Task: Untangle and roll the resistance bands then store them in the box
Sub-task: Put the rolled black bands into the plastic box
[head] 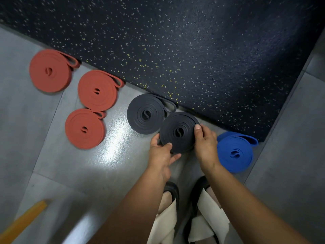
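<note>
Along the near edge of the speckled mat (193, 50), three red rolls (97, 90), a black roll (146, 114) and a blue roll (234, 154) lie flat on the grey floor (35, 129). The left hand (161, 152) and right hand (204, 143) pinch a tightly coiled black band (177, 132) between black and blue rolls.

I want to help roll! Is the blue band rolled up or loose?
Rolled up: the blue band lies coiled in a flat spiral.
</note>
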Demonstrator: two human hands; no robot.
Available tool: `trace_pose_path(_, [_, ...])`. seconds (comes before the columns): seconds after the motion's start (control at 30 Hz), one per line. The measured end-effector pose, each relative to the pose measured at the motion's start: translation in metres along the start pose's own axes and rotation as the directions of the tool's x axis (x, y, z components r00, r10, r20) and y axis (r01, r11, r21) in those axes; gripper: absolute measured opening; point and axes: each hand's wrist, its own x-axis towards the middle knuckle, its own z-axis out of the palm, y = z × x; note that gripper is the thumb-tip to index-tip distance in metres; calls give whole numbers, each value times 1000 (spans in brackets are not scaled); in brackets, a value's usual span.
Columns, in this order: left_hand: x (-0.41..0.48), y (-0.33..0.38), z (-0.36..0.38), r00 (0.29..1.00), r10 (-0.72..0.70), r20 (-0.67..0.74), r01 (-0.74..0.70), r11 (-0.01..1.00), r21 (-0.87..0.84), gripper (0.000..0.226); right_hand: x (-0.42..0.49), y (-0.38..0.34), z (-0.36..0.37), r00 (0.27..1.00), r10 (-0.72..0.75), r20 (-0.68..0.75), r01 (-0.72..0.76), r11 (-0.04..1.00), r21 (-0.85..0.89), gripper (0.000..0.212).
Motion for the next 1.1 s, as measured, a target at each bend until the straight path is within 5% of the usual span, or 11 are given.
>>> trace_pose_path(0.1, [-2,-1,3,999,16,35,-16,1000,-3,44,-2,-2,2,998,-58,35,51,983,175,32])
trace_pose_path(0.27, [-2,-2,0,996,40,75,-44,998,47,42,2,-4,2,996,-85,18,78,970,231,32])
trace_pose_path(0.43, [4,1,-18,983,73,-169,-64,996,56,41,-6,5,1,996,-88,-13,88,965,248,37])
trace_pose_path(0.53, [11,10,-41,895,290,-338,-199,940,279,51,-9,11,-3,997,-78,-17,79,968,237,40])
trace_pose_path(0.63, [11,35,-52,695,705,-145,-392,540,745,68,-10,16,-8,997,-78,-19,80,973,218,39])
trace_pose_path(0.7, [10,55,-45,640,766,68,-430,283,857,84,-10,18,-10,997,-71,-18,73,972,224,39])
trace_pose_path(0.87, [26,79,-20,765,561,315,-379,-3,925,114,-13,14,-11,998,-67,-2,64,956,286,40])
trace_pose_path(1.0, [34,75,-15,769,489,411,-318,-264,911,117,-12,12,-16,997,-78,17,70,952,298,38])
trace_pose_path(1.1, [37,78,-14,773,479,417,-271,-346,898,118,-11,13,-18,997,-73,1,69,952,300,39])
